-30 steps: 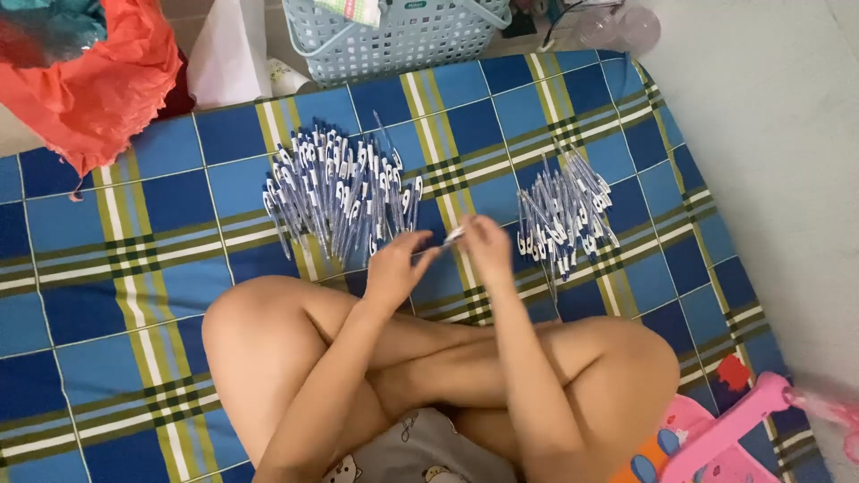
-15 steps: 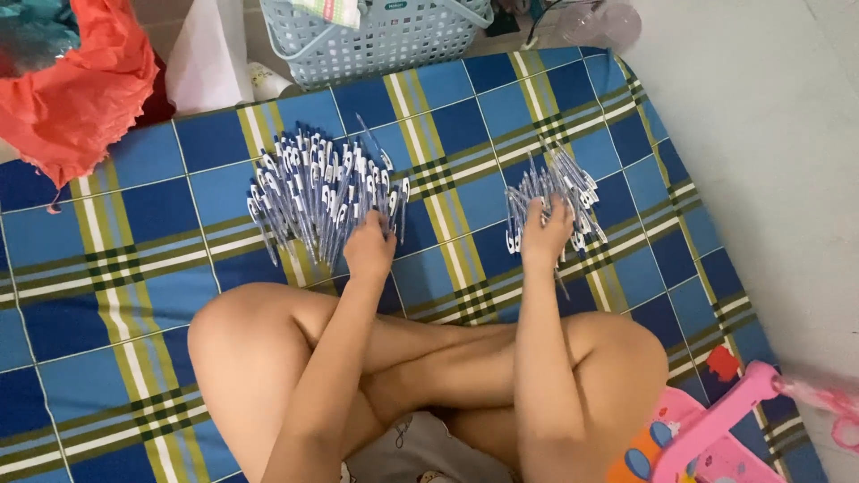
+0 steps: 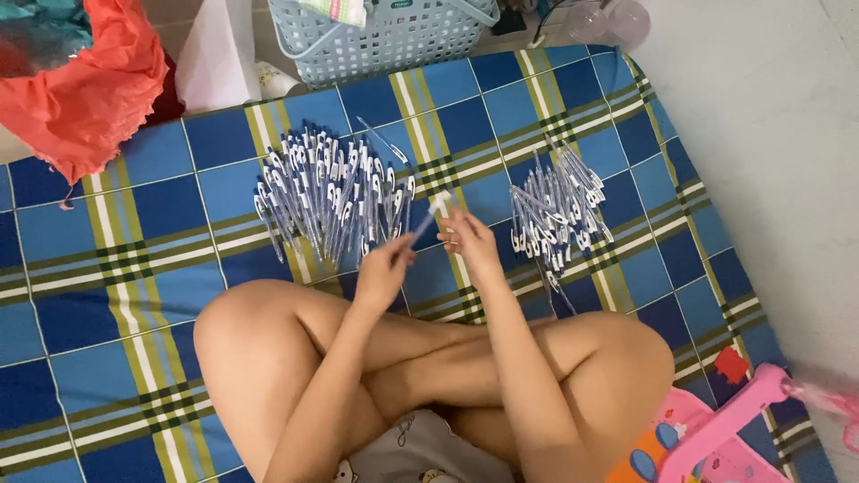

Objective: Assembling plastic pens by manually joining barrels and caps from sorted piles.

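Note:
I sit cross-legged on a blue, green and white checked mat (image 3: 134, 224). My left hand (image 3: 385, 268) and my right hand (image 3: 470, 243) meet over the mat's middle and together hold one white and blue pen (image 3: 427, 215), which points up and to the right. A large pile of the same pens (image 3: 331, 197) lies left of my hands. A smaller pile of pens (image 3: 555, 215) lies to the right. My knees fill the lower part of the view.
A pale blue plastic basket (image 3: 394, 36) stands beyond the mat's far edge, beside a white bag (image 3: 215, 58). An orange-red cloth (image 3: 80, 80) lies at the top left. A pink plastic toy (image 3: 716, 434) sits by my right knee. Grey floor (image 3: 769, 134) lies to the right.
Half a second ago each hand reached into a pen pile. Both hands have drawn back to the middle and hold one pen between them.

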